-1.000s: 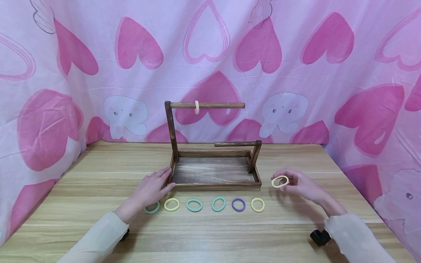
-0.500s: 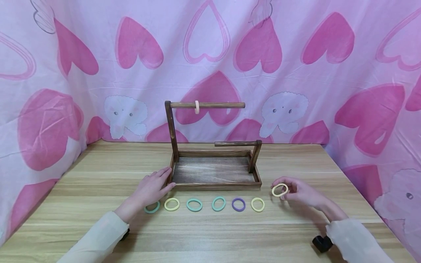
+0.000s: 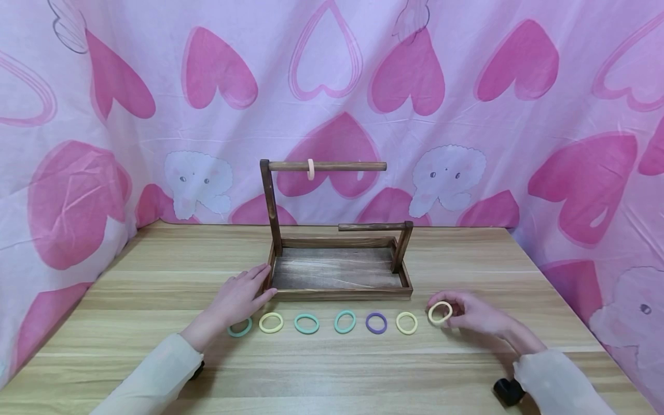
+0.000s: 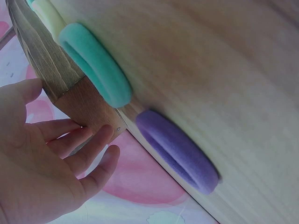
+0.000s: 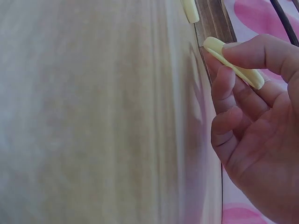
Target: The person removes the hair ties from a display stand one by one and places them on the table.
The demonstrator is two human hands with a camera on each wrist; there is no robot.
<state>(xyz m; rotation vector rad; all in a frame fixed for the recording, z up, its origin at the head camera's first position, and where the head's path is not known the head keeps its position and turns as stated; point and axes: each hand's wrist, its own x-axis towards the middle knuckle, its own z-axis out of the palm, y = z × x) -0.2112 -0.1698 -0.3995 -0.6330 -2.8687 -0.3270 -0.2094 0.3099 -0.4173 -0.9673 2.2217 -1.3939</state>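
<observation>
In the head view my right hand (image 3: 474, 313) pinches a yellow hair tie (image 3: 432, 320) between thumb and fingers, low over the table to the right of the row. My left hand (image 3: 236, 297) rests with relaxed fingers against the left end of a dark wooden tray stand (image 3: 342, 294). The stand has a long upper bar (image 3: 353, 166) and a shorter lower bar (image 3: 363, 227). A pale pink hair tie (image 3: 310, 169) hangs on the upper one. Beside my left hand, the left wrist view shows a green hair tie (image 4: 110, 79) and a purple hair tie (image 4: 187, 161); the purple one is hidden in the head view.
Along the stand's front lie a yellow hair tie (image 3: 271, 331), two green hair ties, a purple hair tie (image 3: 376, 331) and another yellow hair tie (image 3: 407, 332). A pink heart-patterned cloth (image 3: 321, 69) hangs behind the wooden table (image 3: 332, 380).
My right hand has come down and slightly toward the table's front with the yellow hair tie, nearly level with the row. My left hand and the stand have not moved.
</observation>
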